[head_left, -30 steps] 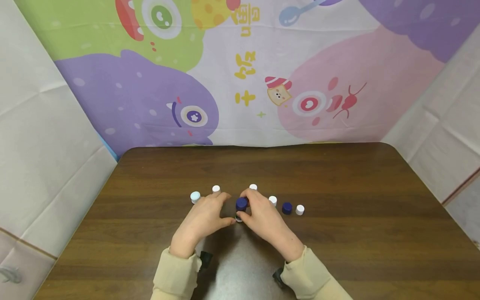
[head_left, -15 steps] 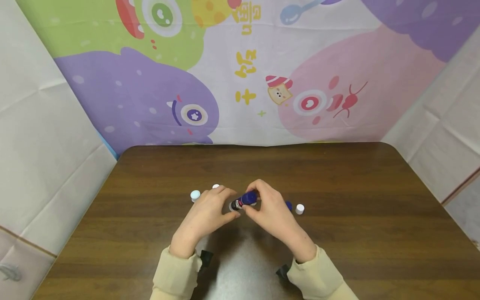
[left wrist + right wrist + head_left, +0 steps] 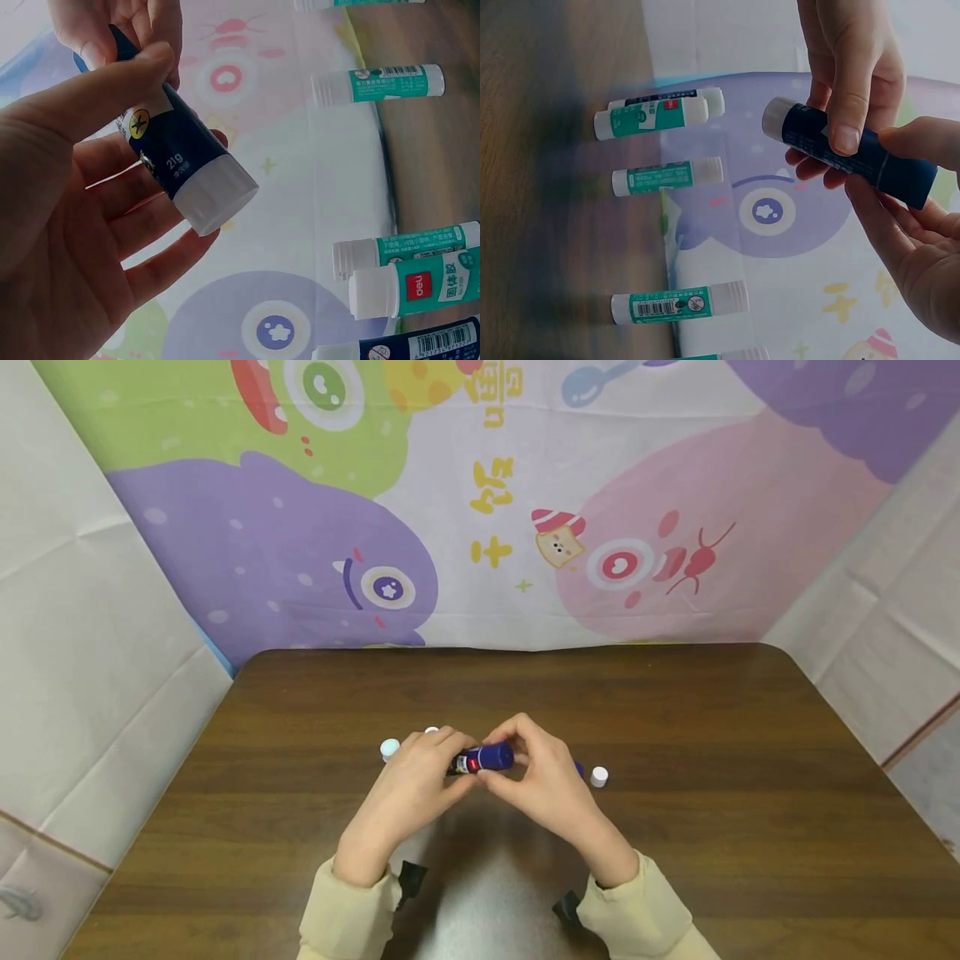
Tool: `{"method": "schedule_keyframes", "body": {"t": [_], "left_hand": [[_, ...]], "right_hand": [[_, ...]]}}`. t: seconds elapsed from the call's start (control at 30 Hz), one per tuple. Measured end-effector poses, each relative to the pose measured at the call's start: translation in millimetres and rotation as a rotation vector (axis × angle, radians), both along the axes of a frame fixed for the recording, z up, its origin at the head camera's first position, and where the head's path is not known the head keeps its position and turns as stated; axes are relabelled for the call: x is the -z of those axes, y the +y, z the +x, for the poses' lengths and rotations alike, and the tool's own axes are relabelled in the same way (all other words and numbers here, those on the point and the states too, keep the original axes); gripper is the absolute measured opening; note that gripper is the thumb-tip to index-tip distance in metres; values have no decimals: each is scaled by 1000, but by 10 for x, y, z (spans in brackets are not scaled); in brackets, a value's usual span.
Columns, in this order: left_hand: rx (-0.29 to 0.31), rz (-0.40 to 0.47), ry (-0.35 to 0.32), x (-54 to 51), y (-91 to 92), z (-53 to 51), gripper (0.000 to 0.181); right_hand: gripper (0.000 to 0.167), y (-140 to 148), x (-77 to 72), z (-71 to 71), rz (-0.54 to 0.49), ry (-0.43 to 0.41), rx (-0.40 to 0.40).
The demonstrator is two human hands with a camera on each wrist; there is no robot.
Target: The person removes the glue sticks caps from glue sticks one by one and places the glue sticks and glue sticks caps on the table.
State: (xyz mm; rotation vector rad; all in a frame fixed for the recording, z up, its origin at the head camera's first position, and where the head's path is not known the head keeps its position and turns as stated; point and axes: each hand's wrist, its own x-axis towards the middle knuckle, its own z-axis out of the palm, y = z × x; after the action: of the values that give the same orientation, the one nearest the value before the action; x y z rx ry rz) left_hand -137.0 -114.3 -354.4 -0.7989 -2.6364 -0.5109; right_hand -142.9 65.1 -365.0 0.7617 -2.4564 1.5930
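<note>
We see the left hand clamped around a dark blue glue stick, and the right hand pinching its cap above the table.

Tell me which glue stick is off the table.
The dark blue glue stick held by the left hand and right hand; the other glue sticks stand upright on the table.

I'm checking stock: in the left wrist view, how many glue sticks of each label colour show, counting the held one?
Green glue sticks: 4, one barely in frame at the top
Navy glue sticks: 2, one of them held
Total: 6
</note>
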Motion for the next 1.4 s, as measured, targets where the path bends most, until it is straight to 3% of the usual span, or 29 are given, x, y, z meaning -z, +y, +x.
{"method": "schedule_keyframes", "body": {"t": [0.27,0.5,0.73,1.4], "left_hand": [[-5,13,43,-38,-14,20,18],[-25,27,116,-72,-32,23,22],[-37,33,104,-94,-53,38,25],[-13,17,69,-119,-86,39,30]], "right_hand": [[35,13,-19,16,8,21,-12],[42,39,-44,-6,27,132,-16],[25,52,-50,-4,35,137,-29],[26,114,-83,-23,71,176,-60]]}}
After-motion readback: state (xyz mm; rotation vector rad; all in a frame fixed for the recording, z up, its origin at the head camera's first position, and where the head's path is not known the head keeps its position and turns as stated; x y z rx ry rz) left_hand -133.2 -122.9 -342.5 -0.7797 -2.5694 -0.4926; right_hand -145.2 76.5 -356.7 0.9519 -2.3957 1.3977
